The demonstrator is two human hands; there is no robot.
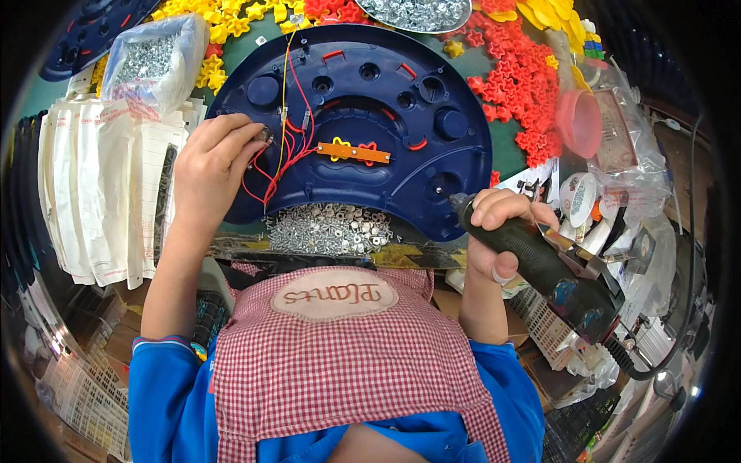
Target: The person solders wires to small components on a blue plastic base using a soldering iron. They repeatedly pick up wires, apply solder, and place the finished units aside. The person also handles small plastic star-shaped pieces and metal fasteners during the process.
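Observation:
A dark blue, half-moon-shaped plastic shell (363, 100) lies hollow side up before me. My left hand (216, 158) is at its left end, fingertips closed on a small round dark part (265, 134) beside the red wires (272, 179). Those wires run to a narrow orange-brown strip (353, 153) fixed across the shell, a yellow and a red star piece showing under it. My right hand (502, 224) grips a black corded electric screwdriver (552, 270). Its tip points into the round recess at the shell's right end, close to a small shiny screw (438, 190).
Loose screws (328, 229) are heaped along the near table edge. A plastic-lined box of screws (150, 62) and white paper packets (93, 189) stand left. Red star pieces (515, 85), a screw-filled metal dish (417, 11) and a pink cup (579, 123) are beyond and right.

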